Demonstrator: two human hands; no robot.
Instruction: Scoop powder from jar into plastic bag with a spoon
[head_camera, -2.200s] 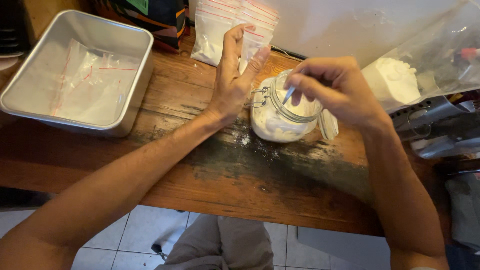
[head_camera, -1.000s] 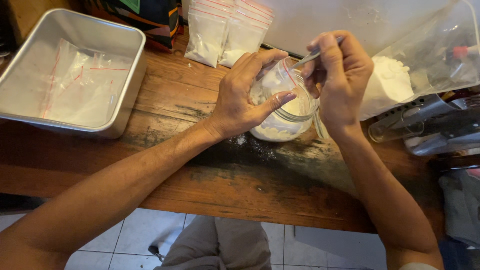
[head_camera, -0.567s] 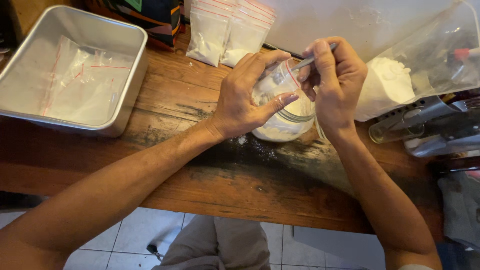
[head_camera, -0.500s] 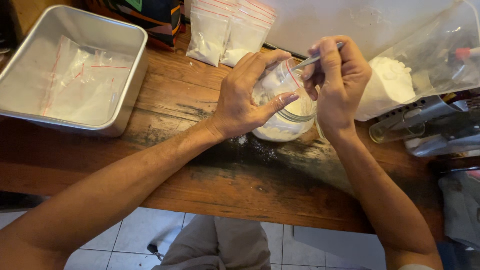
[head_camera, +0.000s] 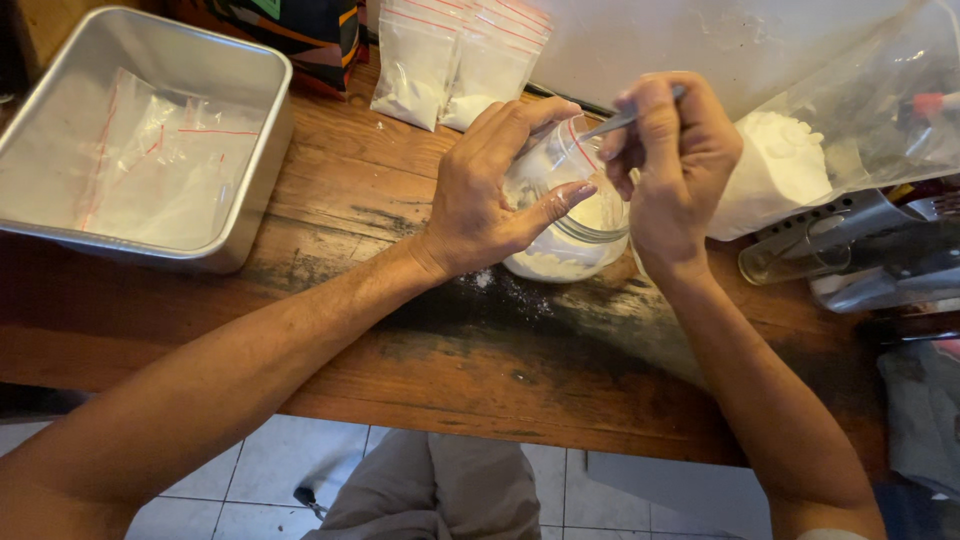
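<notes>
It looks like a home packing corner: worn wooden surface (head_camera: 330, 190), tiled floor (head_camera: 250, 480), metal tray (head_camera: 150, 140), small powder bags (head_camera: 450, 60).

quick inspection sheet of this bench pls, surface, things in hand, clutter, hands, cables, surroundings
surface: worn wooden table, dark stains, white powder spilled beside the jar
job's things: glass jar of white powder; small clear bag held over it; metal spoon at the bag's mouth
clutter: metal tray holding flat filled bags; filled bags stacked at the back; big powder bag at right; metal tools
hands: left hand grips the small bag; right hand holds the spoon
cables: nothing seen
surroundings: tiled floor below, person's knees under the table edge
</notes>
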